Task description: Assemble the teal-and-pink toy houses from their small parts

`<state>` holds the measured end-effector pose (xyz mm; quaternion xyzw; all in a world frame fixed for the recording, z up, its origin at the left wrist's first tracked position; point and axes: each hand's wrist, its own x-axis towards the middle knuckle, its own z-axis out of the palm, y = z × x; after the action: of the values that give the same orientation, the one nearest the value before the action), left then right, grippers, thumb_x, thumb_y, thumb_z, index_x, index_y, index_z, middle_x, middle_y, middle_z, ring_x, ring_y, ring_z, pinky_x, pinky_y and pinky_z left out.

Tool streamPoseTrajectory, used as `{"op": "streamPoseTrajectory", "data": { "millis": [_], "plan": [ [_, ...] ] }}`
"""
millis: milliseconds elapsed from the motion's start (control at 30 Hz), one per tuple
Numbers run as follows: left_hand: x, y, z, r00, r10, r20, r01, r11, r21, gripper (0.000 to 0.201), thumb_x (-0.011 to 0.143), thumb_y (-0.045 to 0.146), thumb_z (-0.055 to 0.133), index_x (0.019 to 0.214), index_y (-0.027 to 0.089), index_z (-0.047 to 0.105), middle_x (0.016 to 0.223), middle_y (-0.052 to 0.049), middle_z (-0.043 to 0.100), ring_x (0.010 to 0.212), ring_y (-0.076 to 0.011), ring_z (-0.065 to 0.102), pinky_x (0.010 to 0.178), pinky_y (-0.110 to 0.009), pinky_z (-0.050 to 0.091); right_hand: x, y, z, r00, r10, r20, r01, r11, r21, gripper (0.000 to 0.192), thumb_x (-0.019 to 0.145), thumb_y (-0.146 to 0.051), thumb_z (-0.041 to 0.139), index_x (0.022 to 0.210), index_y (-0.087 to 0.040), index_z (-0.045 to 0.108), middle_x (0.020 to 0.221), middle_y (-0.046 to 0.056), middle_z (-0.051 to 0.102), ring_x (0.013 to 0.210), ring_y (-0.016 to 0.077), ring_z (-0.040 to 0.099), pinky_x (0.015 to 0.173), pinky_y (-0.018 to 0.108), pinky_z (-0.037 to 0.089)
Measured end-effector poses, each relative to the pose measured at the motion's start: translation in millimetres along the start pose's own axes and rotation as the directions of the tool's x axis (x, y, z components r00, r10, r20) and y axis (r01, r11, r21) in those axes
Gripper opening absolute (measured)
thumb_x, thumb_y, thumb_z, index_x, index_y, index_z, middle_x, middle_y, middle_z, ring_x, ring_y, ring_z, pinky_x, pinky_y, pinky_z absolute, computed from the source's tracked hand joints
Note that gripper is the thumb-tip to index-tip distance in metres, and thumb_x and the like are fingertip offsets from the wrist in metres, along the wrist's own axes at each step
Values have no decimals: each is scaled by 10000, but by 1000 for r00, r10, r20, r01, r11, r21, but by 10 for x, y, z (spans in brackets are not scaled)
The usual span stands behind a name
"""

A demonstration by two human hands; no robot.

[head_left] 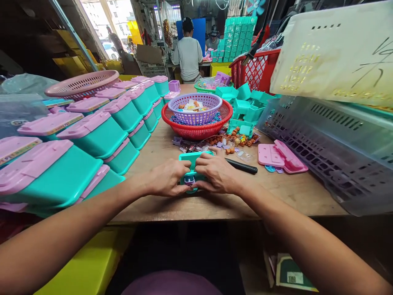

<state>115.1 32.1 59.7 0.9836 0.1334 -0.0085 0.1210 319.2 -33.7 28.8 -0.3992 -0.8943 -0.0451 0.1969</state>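
Head view: teal plastic box near the wooden table's front edge, pinched between left hand and right hand, both curled around its sides. Probably light, rigid, smooth; best gripped at the side walls.

Two hands, one teal box, two nested baskets (red, purple).
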Motion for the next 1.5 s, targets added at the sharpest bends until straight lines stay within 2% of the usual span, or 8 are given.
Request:
{"op": "streamPoseTrajectory", "data": {
  "millis": [300,533,667,867,1033,1133,1233,1500],
  "plan": [
    [7,-1,-87,997,69,-20,-69,998,0,264,896,404,556,960,177,675,1018,-70,631,901,-189,598,802,-279,449,17,-40,-47,998,63,28,-62,998,-33,386,915,-556,533,838,-193,641,863,41,626,905,211,521,958,446,289],
    [-17,57,-64,998,50,-31,-50,999,-9,301,949,413,488,1002,184,675,1017,-67,636,873,-174,604,751,-268,439,46,-57,-66,993,85,75,-85,996,-4,364,945,-489,496,841,-181,659,878,46,630,904,208,525,930,432,243],
    [-7,39,-71,1000,-11,-12,12,999,42,310,927,415,514,913,152,678,908,-69,634,770,-168,592,676,-272,415,78,-42,-87,990,98,104,-99,995,5,410,935,-529,499,804,-175,660,849,35,617,850,190,528,890,395,261],
    [-3,-72,-149,992,107,63,-108,994,8,305,807,461,668,872,162,669,892,-45,600,765,-161,568,682,-252,419,106,5,-199,970,78,229,-100,991,86,409,905,-531,561,772,-154,645,850,41,601,798,163,537,739,293,319],
    [-113,-77,-191,996,88,-9,-88,974,-210,342,794,479,690,858,151,615,765,1,572,699,-135,531,612,-226,390,105,26,-408,950,97,296,-196,925,327,360,885,-477,608,1022,-152,681,914,41,663,797,156,575,701,253,375],
    [-188,-70,-195,998,58,23,-40,883,-468,381,790,494,697,935,150,623,799,4,591,694,-123,544,574,-202,395,133,26,-475,941,124,313,-270,836,479,459,854,-540,617,1090,-150,675,930,27,673,806,156,594,684,236,403],
    [-220,-100,-172,999,1,47,28,784,-620,398,775,483,714,962,143,626,788,6,586,658,-113,539,539,-195,398,183,30,-449,935,137,326,-305,779,548,523,787,-584,668,1070,-144,675,901,9,653,782,149,578,650,223,406],
    [-156,-202,-132,999,-27,-17,10,774,-633,365,744,450,756,843,130,610,708,18,548,650,-106,505,550,-198,389,324,122,-362,894,195,403,-410,718,562,548,659,-622,757,899,-139,661,774,-23,587,678,110,506,569,200,372]
  ]
}}
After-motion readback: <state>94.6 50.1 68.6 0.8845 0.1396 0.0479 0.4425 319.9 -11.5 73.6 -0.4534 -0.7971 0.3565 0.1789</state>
